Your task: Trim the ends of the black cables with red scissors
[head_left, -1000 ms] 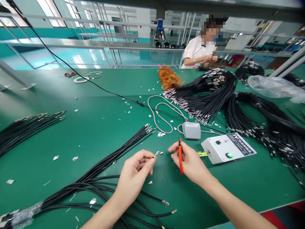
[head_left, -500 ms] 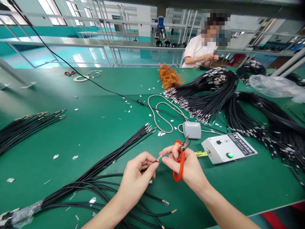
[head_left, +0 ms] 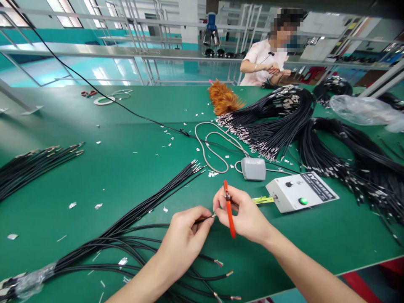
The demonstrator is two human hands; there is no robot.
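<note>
My left hand (head_left: 186,235) pinches the end of a thin black cable (head_left: 204,218), whose bare tip points right. My right hand (head_left: 246,214) grips orange-handled scissors (head_left: 229,210), held upright, with the fingertips touching the cable tip. Both hands hover low over the green table (head_left: 126,168). A bundle of black cables (head_left: 142,210) runs from the lower left up toward the middle, beneath my left hand.
A white control box (head_left: 301,195) with a green button and a grey foot pedal (head_left: 253,168) lie right of my hands. Large coils of black cables (head_left: 315,134) fill the right side; another bundle (head_left: 31,164) lies left. An orange duster (head_left: 224,100) and a seated person (head_left: 265,63) are beyond.
The scissors have turned edge-on and closed in my right hand. My hands have come together at the cable tip; the view has tilted slightly down.
</note>
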